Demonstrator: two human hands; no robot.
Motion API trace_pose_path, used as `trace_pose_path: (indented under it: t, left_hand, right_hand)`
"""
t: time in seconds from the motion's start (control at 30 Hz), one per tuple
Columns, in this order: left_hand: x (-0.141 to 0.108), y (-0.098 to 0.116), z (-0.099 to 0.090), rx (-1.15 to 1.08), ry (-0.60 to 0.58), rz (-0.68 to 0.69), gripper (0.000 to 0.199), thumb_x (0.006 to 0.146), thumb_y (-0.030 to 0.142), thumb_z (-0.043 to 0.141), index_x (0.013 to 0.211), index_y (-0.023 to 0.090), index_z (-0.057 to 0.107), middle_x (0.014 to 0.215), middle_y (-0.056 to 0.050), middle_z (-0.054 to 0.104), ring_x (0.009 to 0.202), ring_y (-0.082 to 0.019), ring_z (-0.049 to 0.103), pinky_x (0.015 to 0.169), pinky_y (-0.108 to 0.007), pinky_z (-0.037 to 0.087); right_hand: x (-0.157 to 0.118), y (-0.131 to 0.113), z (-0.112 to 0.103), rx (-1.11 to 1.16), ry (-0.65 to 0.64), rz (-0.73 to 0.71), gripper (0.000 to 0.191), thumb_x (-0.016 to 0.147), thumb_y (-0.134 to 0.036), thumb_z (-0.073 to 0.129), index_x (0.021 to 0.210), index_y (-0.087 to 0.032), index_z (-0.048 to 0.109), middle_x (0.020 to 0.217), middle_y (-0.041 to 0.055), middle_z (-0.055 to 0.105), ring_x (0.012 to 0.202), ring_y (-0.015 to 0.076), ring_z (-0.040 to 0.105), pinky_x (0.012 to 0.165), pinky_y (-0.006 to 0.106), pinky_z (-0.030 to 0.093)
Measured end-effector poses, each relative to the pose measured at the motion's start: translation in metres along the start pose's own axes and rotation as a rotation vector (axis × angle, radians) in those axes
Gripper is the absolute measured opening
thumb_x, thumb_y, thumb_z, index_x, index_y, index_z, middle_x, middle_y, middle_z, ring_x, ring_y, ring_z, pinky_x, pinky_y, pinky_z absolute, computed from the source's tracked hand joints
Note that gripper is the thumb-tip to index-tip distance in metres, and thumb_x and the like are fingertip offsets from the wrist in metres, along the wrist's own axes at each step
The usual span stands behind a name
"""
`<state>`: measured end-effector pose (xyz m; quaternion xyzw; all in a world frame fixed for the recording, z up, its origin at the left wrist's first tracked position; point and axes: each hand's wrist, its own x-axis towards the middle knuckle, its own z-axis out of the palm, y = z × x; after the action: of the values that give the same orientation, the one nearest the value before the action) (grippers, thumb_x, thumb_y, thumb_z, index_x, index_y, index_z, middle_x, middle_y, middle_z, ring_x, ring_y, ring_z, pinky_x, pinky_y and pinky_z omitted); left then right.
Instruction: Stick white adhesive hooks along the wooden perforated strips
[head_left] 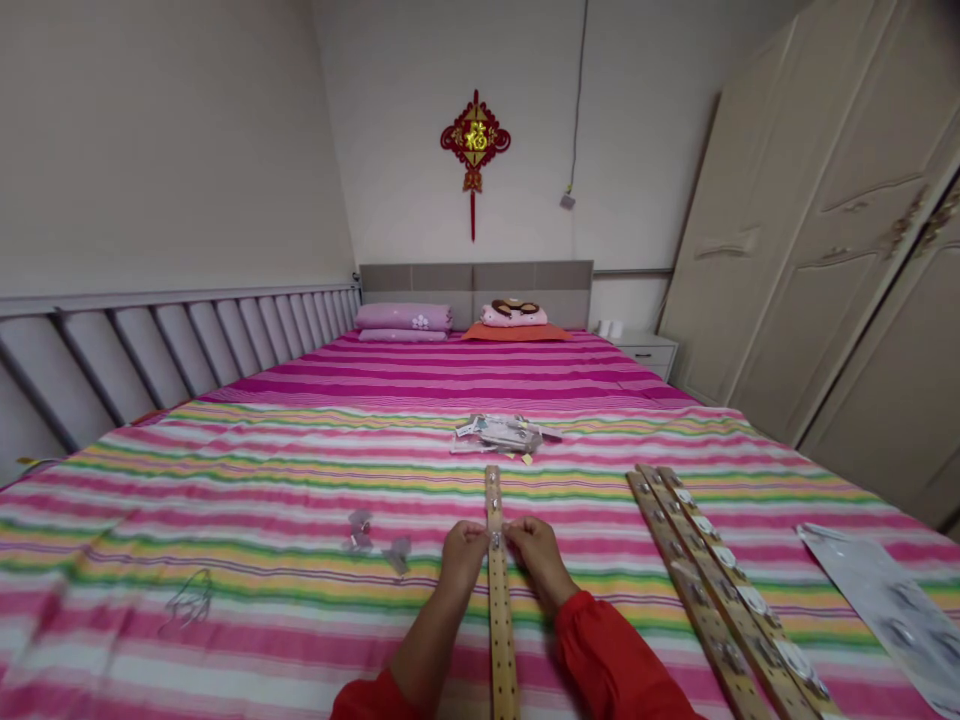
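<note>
A long narrow wooden strip (pixel 501 620) with rows of small holes lies lengthwise on the striped bedspread. Small shiny metal pieces sit on its far part, one of them (pixel 496 540) between my hands. My left hand (pixel 465 552) is at the strip's left edge, thumb and fingertips pinched together. From the right edge, my right hand (pixel 534 552) reaches the same spot, its fingers also pinched. Whatever the fingertips hold is too small to make out. Beyond the strip lies a pile of small clear packets (pixel 501 434).
Several similar strips (pixel 720 590) with metal and white pieces lie at right, beside a clear plastic bag (pixel 885 600). Left are crumpled plastic bits (pixel 360 530) and a thin wire tangle (pixel 192 600). Folded bedding (pixel 403 318) lies by the headboard; a railing (pixel 172 345) runs along the left.
</note>
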<state>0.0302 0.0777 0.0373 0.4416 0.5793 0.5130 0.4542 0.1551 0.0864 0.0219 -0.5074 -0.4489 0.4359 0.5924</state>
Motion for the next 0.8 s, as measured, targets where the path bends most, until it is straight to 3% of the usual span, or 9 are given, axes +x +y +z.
trace_pose_path:
  t: [0.8]
  left_hand:
    - [0.019, -0.016, 0.007, 0.145, 0.036, -0.050, 0.006, 0.058, 0.021, 0.057, 0.054, 0.019, 0.054, 0.050, 0.003, 0.055, 0.052, -0.014, 0.054, 0.055, -0.024, 0.040]
  right_hand:
    - [0.020, 0.028, 0.003, -0.099, 0.083, 0.000, 0.024, 0.057, -0.037, 0.063, 0.049, -0.022, 0.045, 0.044, -0.0067, 0.045, 0.044, 0.0104, 0.041, 0.045, 0.023, 0.034]
